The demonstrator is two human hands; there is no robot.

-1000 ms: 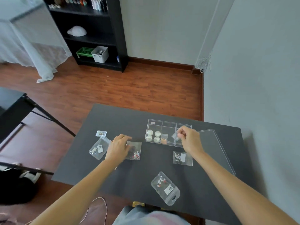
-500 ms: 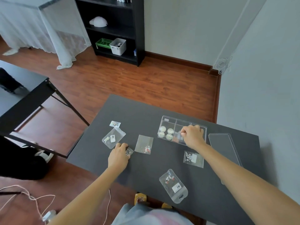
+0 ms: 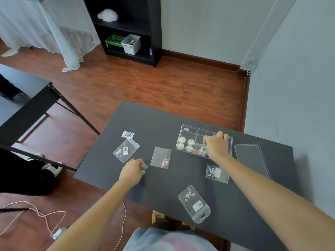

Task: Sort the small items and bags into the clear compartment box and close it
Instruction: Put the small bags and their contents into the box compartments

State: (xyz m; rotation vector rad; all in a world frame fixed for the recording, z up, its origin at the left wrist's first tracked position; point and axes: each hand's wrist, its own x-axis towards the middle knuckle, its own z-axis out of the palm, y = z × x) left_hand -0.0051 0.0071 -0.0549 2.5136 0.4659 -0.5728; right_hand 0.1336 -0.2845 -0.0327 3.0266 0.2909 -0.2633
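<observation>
The clear compartment box (image 3: 188, 130) stands open on the dark table (image 3: 163, 116), with white round items in its left cell. My right hand (image 3: 216, 145) reaches into the middle cell, fingers curled over small items there; whether it grips one I cannot tell. The box's clear lid (image 3: 251, 156) lies flat to its right. My left hand (image 3: 132, 170) pinches a tiny clear bag (image 3: 144, 167) at the table surface. Loose bags lie around: a flat bag with red and white bits (image 3: 161, 157), a zip bag (image 3: 126, 150), a tiny packet (image 3: 128, 134), a flower bag (image 3: 216, 173), a hang-tab bag (image 3: 194, 203).
A second black table (image 3: 23, 105) stands to the left. A black shelf (image 3: 126, 28) with a green basket and a white bin stands against the far wall. A grey wall (image 3: 290, 87) runs close along the table's right side. A pink cable (image 3: 45, 216) lies on the wooden floor.
My left hand has left the flat bag and closed on a tiny bag nearer the front. My right hand has dipped lower into the box's middle cell. The view has shifted.
</observation>
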